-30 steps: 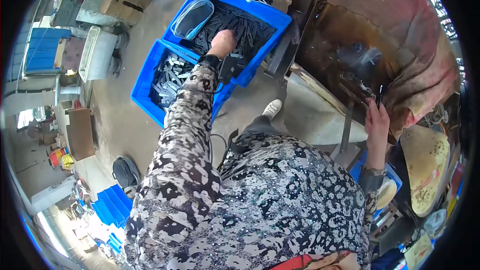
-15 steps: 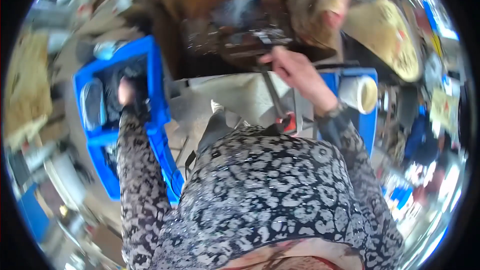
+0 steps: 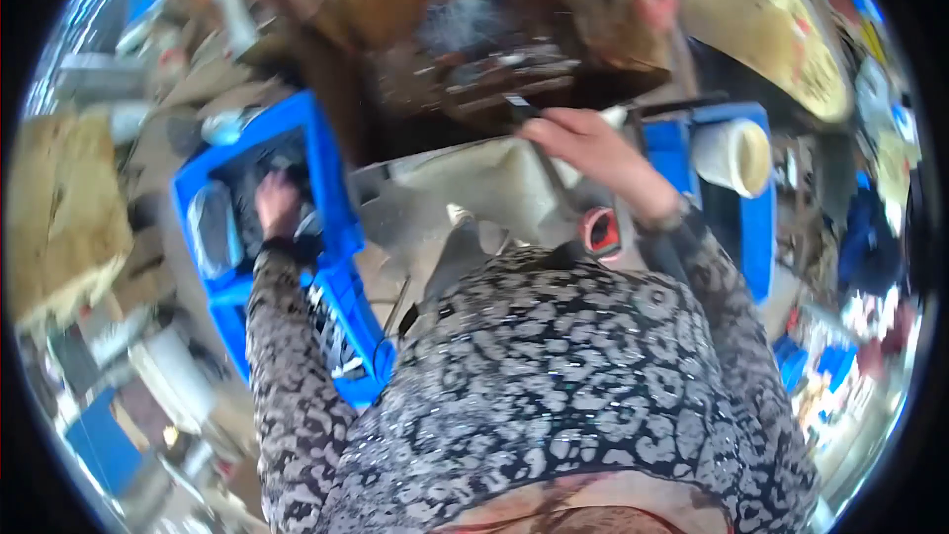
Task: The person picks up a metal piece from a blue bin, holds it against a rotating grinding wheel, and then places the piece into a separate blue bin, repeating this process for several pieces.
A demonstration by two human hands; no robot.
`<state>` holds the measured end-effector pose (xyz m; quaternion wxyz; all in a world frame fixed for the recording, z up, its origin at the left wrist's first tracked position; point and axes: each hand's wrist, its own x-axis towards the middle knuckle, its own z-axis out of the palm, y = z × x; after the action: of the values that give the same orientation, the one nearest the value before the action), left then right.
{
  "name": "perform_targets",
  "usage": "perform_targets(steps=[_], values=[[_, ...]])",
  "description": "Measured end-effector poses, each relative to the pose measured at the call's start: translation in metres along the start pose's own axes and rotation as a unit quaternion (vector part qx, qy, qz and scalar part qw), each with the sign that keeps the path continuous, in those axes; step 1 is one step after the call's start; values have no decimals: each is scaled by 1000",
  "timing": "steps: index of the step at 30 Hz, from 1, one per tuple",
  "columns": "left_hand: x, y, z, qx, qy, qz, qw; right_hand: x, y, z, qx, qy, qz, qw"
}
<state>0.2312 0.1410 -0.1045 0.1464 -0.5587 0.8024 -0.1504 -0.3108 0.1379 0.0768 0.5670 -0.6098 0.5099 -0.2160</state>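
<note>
My left hand reaches down into a blue plastic crate on my left, over dark pieces. Blur hides whether its fingers have closed on any of them. In front of me my right hand is wrapped round a dark bar-shaped tool, held at the edge of a brown metal machine bed. Its far tip points at the wet, shiny middle of the bed, where small metal bits lie. A red round piece with a dark centre is by my lap, below that hand.
A clear container stands inside the crate; a second blue crate with metal parts is nearer me. At right, a white tub lies on a blue crate. A worn yellowish seat or board is beyond, a wooden block far left.
My view has shifted slightly, so most things sit further right. My left hand still works in the crate, its fingers showing more. The bar in my right hand has tilted a little.
</note>
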Motion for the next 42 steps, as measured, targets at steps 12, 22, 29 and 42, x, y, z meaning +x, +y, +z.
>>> perform_targets(steps=[12, 22, 29, 42], values=[[0, -3, -30, -10, 11, 64, 998, 3, -22, 7, 70, -18, 90, 993], [1, -1, -50, -610, 110, -306, 723, -3, -18, 0, 100, -5, 90, 991], [50, 37, -207, -894, 79, -252, 362, -25, -3, -2, 61, 21, 39, 997], [214, 126, -208, -510, 77, 23, 856, -33, 7, 17, -6, -16, 20, 1000]])
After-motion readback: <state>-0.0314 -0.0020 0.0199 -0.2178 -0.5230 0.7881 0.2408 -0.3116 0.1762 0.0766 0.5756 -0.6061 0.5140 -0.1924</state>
